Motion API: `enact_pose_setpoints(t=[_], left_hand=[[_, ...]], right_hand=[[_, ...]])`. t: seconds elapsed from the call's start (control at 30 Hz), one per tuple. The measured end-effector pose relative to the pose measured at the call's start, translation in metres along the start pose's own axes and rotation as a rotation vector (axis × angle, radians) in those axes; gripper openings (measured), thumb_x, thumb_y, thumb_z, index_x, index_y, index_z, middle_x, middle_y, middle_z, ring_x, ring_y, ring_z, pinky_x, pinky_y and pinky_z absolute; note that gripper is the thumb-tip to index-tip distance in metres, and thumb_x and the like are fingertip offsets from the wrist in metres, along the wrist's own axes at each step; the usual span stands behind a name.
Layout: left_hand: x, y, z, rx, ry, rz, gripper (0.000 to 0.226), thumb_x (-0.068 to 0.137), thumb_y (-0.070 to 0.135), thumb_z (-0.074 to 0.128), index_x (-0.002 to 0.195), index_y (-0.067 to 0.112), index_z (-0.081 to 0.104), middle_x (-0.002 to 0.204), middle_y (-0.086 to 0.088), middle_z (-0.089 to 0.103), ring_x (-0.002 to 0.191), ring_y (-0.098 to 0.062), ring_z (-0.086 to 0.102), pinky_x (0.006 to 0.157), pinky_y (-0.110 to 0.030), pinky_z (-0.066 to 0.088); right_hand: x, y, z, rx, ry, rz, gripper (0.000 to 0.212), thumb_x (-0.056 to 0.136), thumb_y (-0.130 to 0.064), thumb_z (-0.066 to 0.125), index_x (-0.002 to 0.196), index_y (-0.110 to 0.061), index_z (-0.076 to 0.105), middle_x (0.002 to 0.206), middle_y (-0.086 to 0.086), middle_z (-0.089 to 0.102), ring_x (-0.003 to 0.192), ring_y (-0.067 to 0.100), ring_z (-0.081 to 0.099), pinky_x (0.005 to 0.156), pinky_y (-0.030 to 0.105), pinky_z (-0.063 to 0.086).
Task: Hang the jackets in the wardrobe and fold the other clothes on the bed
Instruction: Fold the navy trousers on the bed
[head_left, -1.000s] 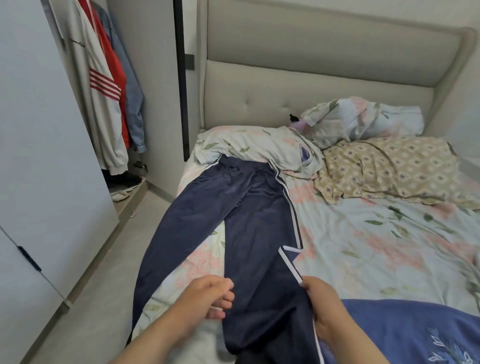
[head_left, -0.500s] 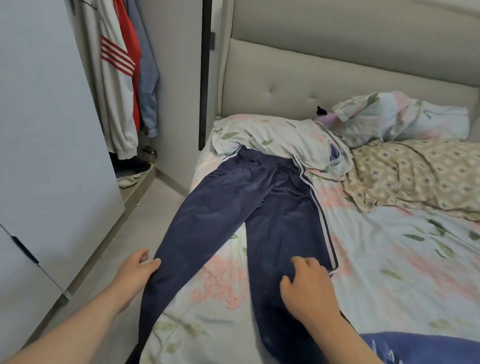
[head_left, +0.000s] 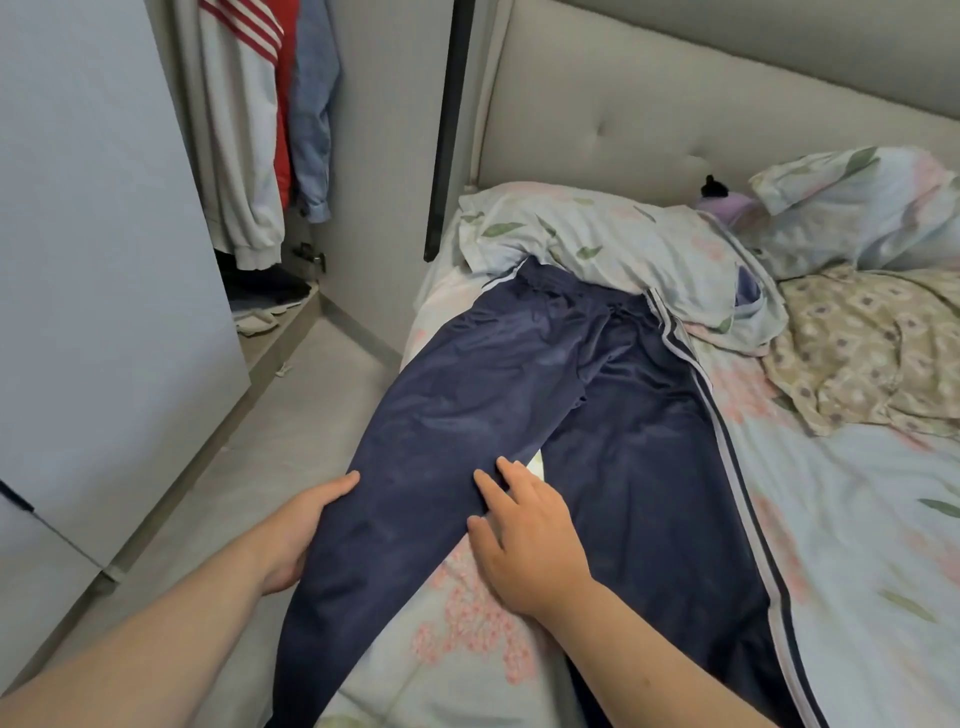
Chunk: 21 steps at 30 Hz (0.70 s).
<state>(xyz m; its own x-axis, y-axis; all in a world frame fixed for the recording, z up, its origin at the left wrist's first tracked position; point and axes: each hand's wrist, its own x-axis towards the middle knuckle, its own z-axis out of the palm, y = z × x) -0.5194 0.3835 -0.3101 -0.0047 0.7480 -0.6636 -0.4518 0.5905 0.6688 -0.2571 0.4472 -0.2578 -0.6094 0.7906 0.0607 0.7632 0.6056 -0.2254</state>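
The navy track pants (head_left: 519, 395) lie flat along the bed (head_left: 857, 519), waistband tucked under a floral pillow (head_left: 597, 234). The left hand (head_left: 306, 525) grips the outer edge of the pants' left leg, thumb on top, fingers hidden beneath. The right hand (head_left: 524, 540) rests with fingers spread against that leg's inner edge. Left of the pants, jackets (head_left: 249, 130) hang in the wardrobe (head_left: 104, 260).

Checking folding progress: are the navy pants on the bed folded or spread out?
Spread out. The navy pants lie full length on the bed, legs apart, unfolded; left hand grips and right hand presses one leg.
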Motion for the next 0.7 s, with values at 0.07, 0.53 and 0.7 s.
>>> enact_pose_setpoints(t=[0.07, 0.53, 0.7], left_hand=[[-0.01, 0.003, -0.009, 0.001, -0.027, -0.039, 0.039, 0.081, 0.041, 0.067, 0.11, 0.017, 0.076, 0.125, -0.009, 0.068, 0.112, -0.028, 0.066, 0.089, -0.039, 0.05], [-0.177, 0.024, 0.018, 1.188, -0.173, -0.141, 0.032, 0.059, 0.024, 0.066, 0.09, 0.02, 0.064, 0.077, 0.009, 0.065, 0.071, -0.009, 0.06, 0.064, -0.021, 0.044], [-0.234, 0.013, 0.084, 0.702, -0.212, 0.08, 0.035, 0.077, 0.01, 0.062, 0.111, 0.004, 0.057, 0.067, -0.004, 0.055, 0.045, -0.01, 0.046, 0.037, -0.018, 0.033]], right_hand=[[0.001, 0.002, 0.003, 0.019, 0.025, 0.016, 0.063, 0.095, -0.054, 0.025, 0.147, -0.024, 0.042, 0.156, 0.003, 0.035, 0.142, 0.022, 0.032, 0.116, 0.037, 0.028], [-0.036, -0.079, -0.041, 0.55, 0.011, 0.197, 0.017, 0.093, -0.026, 0.052, 0.102, -0.02, 0.064, 0.098, -0.016, 0.055, 0.099, 0.006, 0.052, 0.084, 0.015, 0.043], [-0.065, -0.12, -0.081, 1.136, -0.318, 0.362, 0.034, 0.082, -0.038, 0.055, 0.072, -0.007, 0.044, 0.069, 0.006, 0.044, 0.064, 0.021, 0.042, 0.061, 0.036, 0.038]])
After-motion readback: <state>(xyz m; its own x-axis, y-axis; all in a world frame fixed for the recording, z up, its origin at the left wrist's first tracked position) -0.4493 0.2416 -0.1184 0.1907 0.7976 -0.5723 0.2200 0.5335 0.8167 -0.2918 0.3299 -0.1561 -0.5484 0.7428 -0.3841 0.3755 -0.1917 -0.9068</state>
